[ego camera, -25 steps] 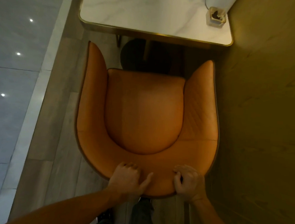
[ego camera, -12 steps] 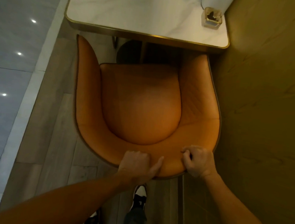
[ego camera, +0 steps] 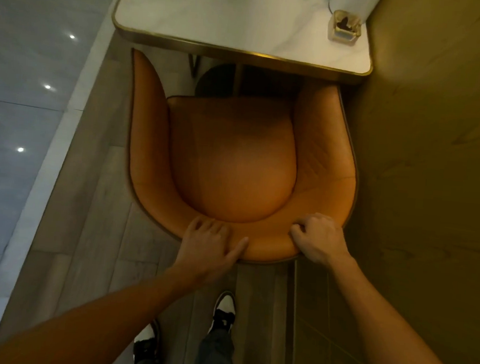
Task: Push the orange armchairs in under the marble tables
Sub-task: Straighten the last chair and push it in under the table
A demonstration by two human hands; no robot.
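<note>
An orange armchair (ego camera: 234, 164) stands below me, facing a white marble table (ego camera: 231, 17) with a brass edge. The tips of its two armrests reach the table's near edge; the right one sits just under it. My left hand (ego camera: 209, 244) lies on the top of the chair's backrest with the fingers curled over the rim. My right hand (ego camera: 319, 237) grips the backrest rim near its right corner. The table's dark pedestal base shows under the top, in front of the seat.
A wood-panelled wall (ego camera: 435, 168) runs close along the chair's right side. A small glass holder (ego camera: 344, 27) and a white cylinder (ego camera: 353, 1) stand on the table's right corner. Pale glossy tiles (ego camera: 18, 107) lie to the left. My feet (ego camera: 222, 312) stand behind the chair.
The chair has slid forward toward the table, its armrest tips now at the table edge. Both hands stayed on the backrest and I have stepped after it.
</note>
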